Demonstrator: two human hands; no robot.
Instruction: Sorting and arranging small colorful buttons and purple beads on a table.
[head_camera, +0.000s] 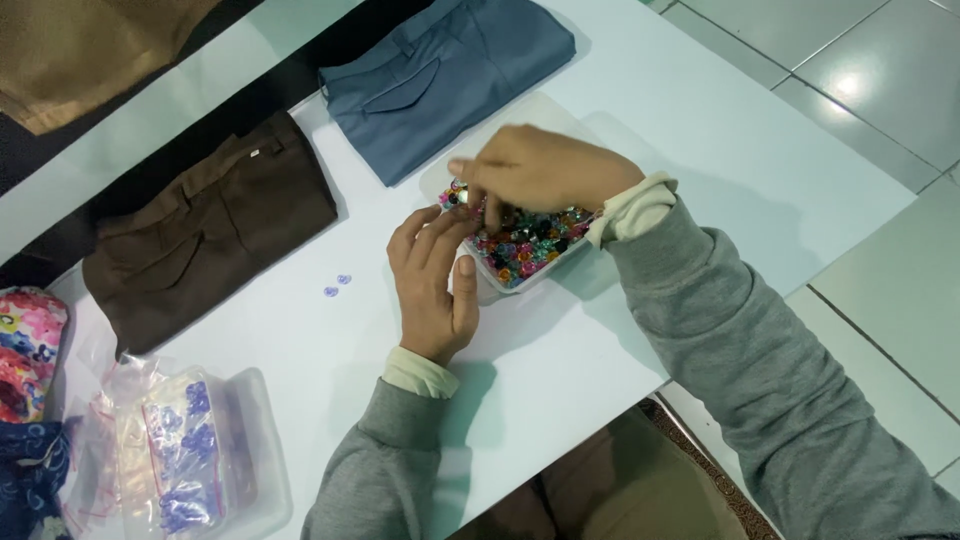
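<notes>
1. At the far left edge, a floral fabric bundle (28, 345) in pink and other colours is lying on the white table (700, 130), with a dark blue patterned cloth (25, 480) just below it.
2. Beside these, clear zip bags (150, 450) are resting on a clear plastic lid (250, 470); the bags are holding small purple beads.
3. Above them, folded brown trousers (210, 230) are lying on the table, and a tan garment (80, 50) is showing in the top left corner.
4. Two loose purple beads (338, 285) are sitting on the bare table, near the left hand and apart from the tray.
5. The left hand (432, 285) is lying palm down, fingers loosely together and stretched toward the tray's near corner, fingertips touching or just beside its rim; it is holding nothing that shows.
6. Folded blue-grey trousers (450, 75) are lying beyond the hands, just beside the tray.
7. The clear plastic tray (520, 285) is standing in the middle of the table, filled with mixed coloured beads (530, 245).
8. The right hand (545, 170) is reaching over the tray, fingers pinched narrowly together at its left end; whether a bead is between the fingertips cannot be told.
9. Both arms are wearing grey sleeves with cream cuffs.
</notes>
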